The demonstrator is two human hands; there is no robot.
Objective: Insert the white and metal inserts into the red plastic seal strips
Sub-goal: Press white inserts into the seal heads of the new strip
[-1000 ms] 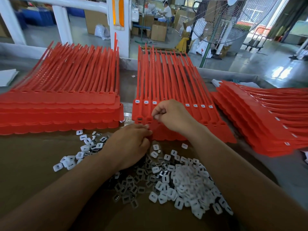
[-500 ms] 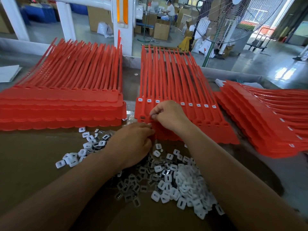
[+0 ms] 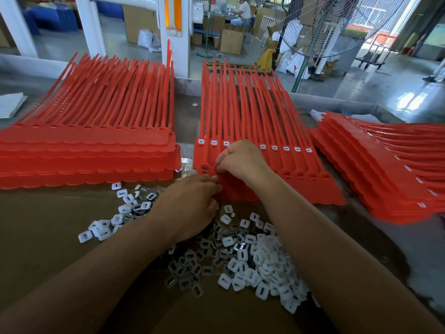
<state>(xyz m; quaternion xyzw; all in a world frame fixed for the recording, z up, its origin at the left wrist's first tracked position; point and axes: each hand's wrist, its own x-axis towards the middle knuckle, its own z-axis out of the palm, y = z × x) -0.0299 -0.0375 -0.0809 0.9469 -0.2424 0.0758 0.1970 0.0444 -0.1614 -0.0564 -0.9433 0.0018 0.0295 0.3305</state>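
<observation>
I edged my left hand (image 3: 190, 206) closer to my right hand (image 3: 240, 160) at the middle stack's (image 3: 301, 172) near edge.

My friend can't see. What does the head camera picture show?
A person's left hand and right hand meet at the near edge of the middle stack of red strips on a table. Small white and metal inserts lie heaped in front of it, with a left stack and a right stack beside it.
</observation>
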